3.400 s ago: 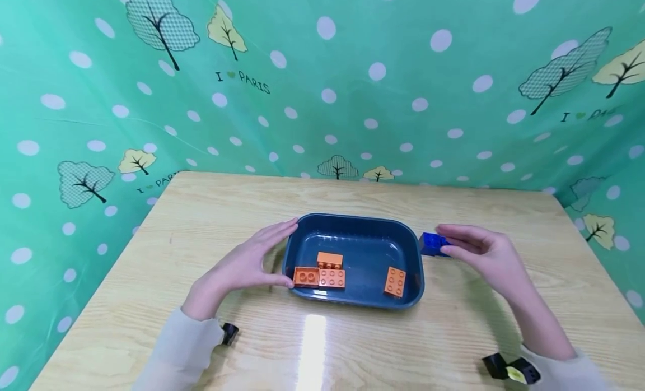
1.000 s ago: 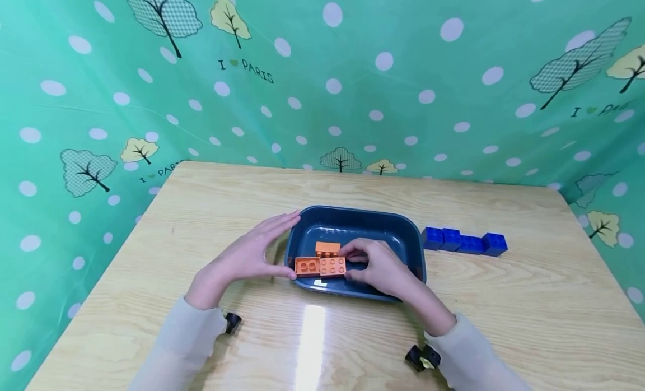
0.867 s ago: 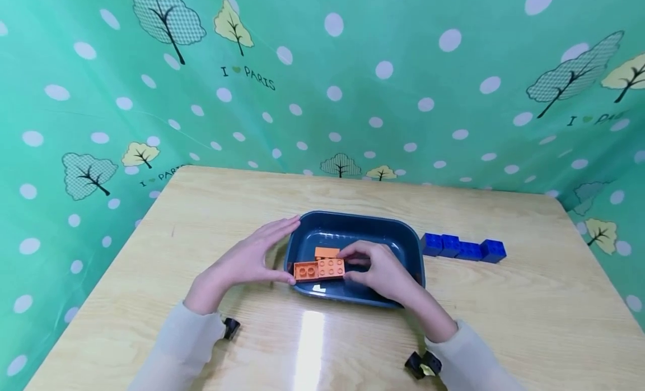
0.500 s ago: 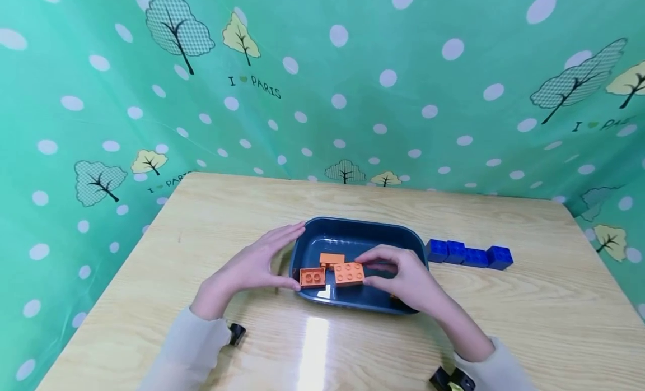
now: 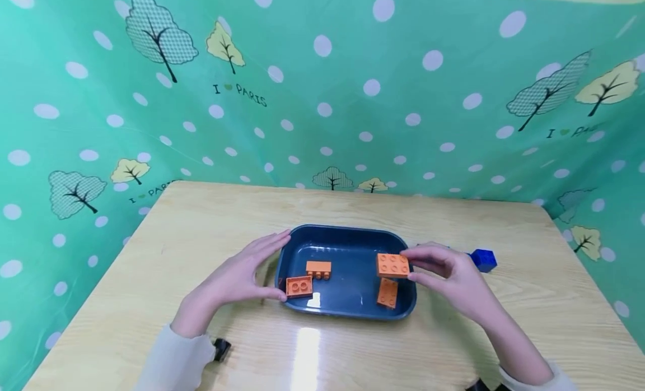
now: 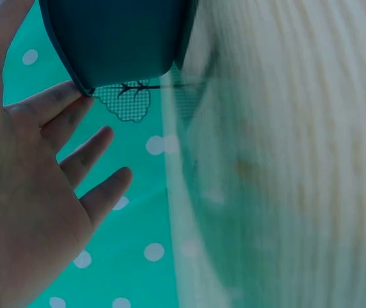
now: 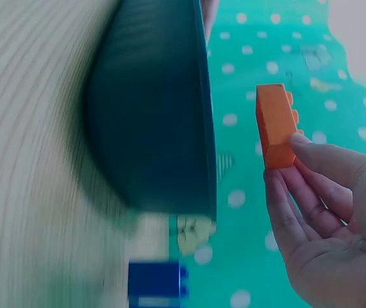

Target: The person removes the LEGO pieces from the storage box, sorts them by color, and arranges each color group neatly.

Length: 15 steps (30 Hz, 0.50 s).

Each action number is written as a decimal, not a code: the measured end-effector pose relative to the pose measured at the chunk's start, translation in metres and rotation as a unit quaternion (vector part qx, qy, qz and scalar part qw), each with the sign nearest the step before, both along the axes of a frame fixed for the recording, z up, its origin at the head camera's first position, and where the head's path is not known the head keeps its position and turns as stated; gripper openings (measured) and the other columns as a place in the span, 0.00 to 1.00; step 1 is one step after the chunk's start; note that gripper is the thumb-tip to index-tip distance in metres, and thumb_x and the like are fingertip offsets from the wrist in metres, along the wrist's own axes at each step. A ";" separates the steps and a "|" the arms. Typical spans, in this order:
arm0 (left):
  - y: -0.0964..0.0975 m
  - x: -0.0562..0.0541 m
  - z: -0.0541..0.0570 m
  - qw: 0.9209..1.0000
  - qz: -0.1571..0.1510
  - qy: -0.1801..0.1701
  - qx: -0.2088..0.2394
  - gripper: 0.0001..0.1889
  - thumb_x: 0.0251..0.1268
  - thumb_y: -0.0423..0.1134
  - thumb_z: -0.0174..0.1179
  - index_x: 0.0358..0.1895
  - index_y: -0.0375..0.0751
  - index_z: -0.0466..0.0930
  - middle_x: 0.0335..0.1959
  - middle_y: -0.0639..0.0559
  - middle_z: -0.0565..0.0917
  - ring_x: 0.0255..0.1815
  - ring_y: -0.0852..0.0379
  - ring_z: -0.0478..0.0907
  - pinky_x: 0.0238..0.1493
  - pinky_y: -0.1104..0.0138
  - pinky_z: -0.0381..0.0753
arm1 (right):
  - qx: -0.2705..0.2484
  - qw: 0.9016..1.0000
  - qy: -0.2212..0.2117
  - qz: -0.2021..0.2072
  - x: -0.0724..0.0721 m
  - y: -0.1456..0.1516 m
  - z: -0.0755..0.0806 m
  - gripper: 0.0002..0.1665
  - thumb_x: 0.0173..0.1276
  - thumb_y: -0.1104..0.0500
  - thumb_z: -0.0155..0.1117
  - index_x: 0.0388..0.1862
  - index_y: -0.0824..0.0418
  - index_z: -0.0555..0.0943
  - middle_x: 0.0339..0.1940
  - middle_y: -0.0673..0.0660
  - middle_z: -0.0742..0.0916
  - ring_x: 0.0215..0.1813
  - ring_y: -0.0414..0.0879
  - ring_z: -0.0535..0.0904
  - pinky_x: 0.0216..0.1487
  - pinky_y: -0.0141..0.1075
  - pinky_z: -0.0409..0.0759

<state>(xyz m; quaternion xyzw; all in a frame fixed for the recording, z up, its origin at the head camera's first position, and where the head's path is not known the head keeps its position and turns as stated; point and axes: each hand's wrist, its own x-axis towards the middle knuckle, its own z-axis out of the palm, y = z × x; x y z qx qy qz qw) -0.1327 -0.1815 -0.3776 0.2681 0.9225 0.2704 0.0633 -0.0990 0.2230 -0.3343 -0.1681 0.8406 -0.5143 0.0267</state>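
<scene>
Orange brick [image 5: 392, 265] rose; tray [image 5: 347, 270] seemingly holds three bricks [image 5: 318, 266].

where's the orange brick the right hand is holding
In the head view, the held orange brick is in the right hand, over the right end of the dark blue tray, its nearest neighbour another orange brick lying inside.

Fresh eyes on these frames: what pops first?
First, the orange brick pinched in the right hand, held above the right end of the dark blue tray. Then the bright green dotted backdrop filling the head view behind the wooden table.
</scene>
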 end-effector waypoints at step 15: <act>-0.014 0.002 -0.001 1.000 0.005 0.003 0.008 0.59 0.43 0.62 0.76 0.80 0.49 0.54 0.81 0.47 0.57 0.79 0.36 0.55 0.69 0.34 0.65 | 0.080 0.989 -0.046 -0.112 0.007 0.061 -0.024 0.21 0.64 0.64 0.71 0.57 0.66 0.83 0.50 0.43 0.87 0.47 0.24 0.83 0.44 0.24 0.85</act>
